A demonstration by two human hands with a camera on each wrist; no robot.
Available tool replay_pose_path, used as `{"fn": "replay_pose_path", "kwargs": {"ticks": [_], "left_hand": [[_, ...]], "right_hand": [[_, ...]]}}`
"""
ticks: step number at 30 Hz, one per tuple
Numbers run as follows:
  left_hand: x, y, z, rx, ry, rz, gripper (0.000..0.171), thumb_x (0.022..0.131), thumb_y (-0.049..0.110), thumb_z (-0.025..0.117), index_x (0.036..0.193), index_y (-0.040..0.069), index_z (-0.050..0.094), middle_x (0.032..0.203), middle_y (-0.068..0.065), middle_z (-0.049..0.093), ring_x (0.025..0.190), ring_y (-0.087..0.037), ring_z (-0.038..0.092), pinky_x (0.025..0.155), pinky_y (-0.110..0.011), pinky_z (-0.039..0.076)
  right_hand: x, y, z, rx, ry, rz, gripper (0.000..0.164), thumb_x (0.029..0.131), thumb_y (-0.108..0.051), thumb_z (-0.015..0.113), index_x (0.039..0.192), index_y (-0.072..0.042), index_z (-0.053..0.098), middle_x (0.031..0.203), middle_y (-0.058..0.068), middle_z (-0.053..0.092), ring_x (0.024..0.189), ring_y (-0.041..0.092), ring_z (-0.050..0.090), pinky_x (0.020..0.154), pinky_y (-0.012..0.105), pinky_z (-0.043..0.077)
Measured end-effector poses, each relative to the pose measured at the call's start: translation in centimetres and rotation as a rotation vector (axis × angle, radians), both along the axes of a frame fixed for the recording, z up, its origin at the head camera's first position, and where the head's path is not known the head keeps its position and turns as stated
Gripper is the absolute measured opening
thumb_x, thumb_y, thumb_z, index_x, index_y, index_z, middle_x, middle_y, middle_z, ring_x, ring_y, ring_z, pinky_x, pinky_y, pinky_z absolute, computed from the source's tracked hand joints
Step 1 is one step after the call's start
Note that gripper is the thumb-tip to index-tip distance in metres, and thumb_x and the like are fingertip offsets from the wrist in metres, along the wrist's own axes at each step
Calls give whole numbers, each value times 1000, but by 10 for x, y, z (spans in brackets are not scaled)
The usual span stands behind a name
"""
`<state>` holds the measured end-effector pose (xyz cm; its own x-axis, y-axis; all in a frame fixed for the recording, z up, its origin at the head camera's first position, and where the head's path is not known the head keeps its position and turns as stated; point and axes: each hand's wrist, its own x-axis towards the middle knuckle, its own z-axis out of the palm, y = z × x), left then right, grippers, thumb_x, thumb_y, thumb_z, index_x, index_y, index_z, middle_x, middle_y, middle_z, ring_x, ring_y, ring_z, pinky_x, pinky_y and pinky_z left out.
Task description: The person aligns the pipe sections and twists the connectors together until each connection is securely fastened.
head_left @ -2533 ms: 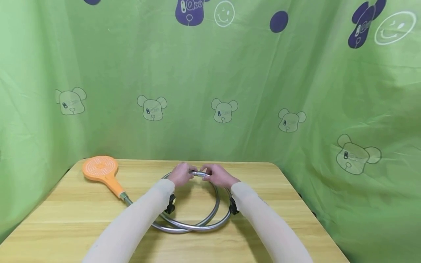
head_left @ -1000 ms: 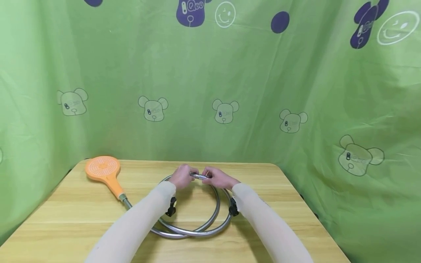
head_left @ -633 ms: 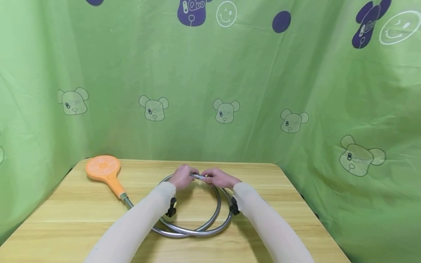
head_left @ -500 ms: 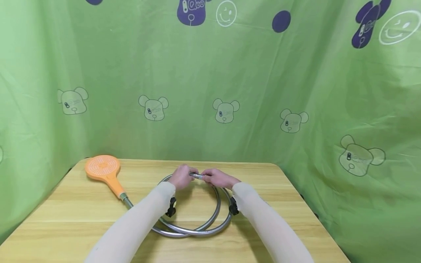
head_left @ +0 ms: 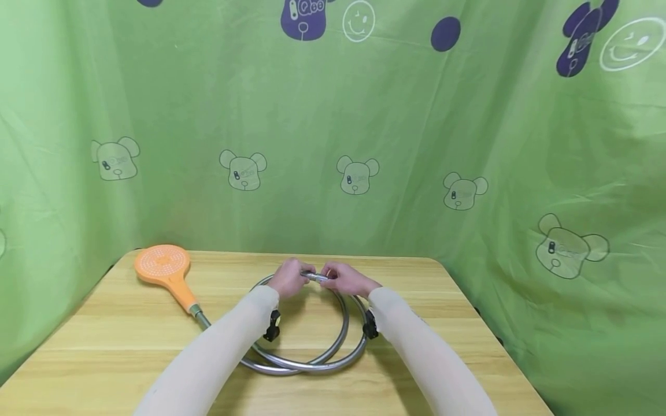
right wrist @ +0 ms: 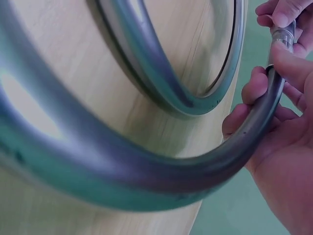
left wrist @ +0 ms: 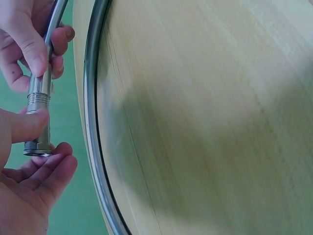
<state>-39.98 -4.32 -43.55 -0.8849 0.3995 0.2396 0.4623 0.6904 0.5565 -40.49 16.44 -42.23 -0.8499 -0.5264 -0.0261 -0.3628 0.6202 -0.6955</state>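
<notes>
A flexible metal shower hose (head_left: 333, 365) lies in loops on the table, and its chrome end fitting (left wrist: 39, 100) is held up at the far side between both hands. My left hand (head_left: 288, 279) pinches the flanged end of that fitting, thumb on top and fingertips beneath. My right hand (head_left: 347, 279) grips the hose just behind the fitting, with thumb and fingers round the metal sleeve; the right wrist view shows the hose curving away from the palm. An orange shower head (head_left: 162, 263) lies face up at the back left, joined to the hose by a grey-green collar (head_left: 195, 309).
The wooden table (head_left: 447, 346) has rounded far corners, with the hands close to its back edge. Green printed cloth (head_left: 302, 214) hangs behind and along both sides. The left sleeve (head_left: 213, 346) covers part of the hose.
The hose loops have shifted slightly toward the near side since the earliest frame. The right fingers have changed position a little on the sleeve. Both hands stay at the same fitting.
</notes>
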Motion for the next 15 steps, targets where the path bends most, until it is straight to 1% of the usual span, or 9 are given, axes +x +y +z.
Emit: {"fn": "replay_pose_path", "kwargs": {"ticks": [3,6,8,10,13,15], "left_hand": [[-1,0,-1,2,3,8,23,90,2,71,102,20,78,96,-2,74,78,-14,59,68,-28,51],[-1,0,-1,9,-2,11,22,90,2,70,101,20,78,96,-1,74,80,-15,60,72,-30,53],[-1,0,-2,7,0,12,22,89,2,71,101,21,78,96,-1,74,83,-15,60,76,-31,53],[-1,0,-2,9,3,11,23,89,3,71,103,20,78,98,-2,74,83,-15,61,77,-32,54],[0,1,-1,13,-4,9,24,89,3,71,105,20,77,98,-3,74,81,-15,60,74,-31,54],[0,2,0,20,-10,11,24,89,3,71,106,19,77,99,-4,74,79,-15,60,71,-30,53]], "right_hand": [[-1,1,0,17,-3,23,24,103,-24,58,110,-2,66,91,26,64,69,14,50,62,25,43],[-1,2,0,25,-12,25,33,105,-29,54,113,0,67,89,25,62,68,13,48,60,26,41],[-2,1,-1,23,-15,19,30,103,-29,57,113,-2,67,88,20,62,69,13,49,60,26,41],[-2,1,-2,15,-12,7,23,101,-25,62,112,-5,64,86,14,62,71,13,50,62,26,43],[-2,0,-3,2,5,-6,16,96,-17,67,107,-7,60,86,8,61,74,15,53,64,27,45],[-2,0,-3,-2,10,-13,14,96,-14,67,105,-8,59,88,5,60,76,15,54,66,27,46]]}}
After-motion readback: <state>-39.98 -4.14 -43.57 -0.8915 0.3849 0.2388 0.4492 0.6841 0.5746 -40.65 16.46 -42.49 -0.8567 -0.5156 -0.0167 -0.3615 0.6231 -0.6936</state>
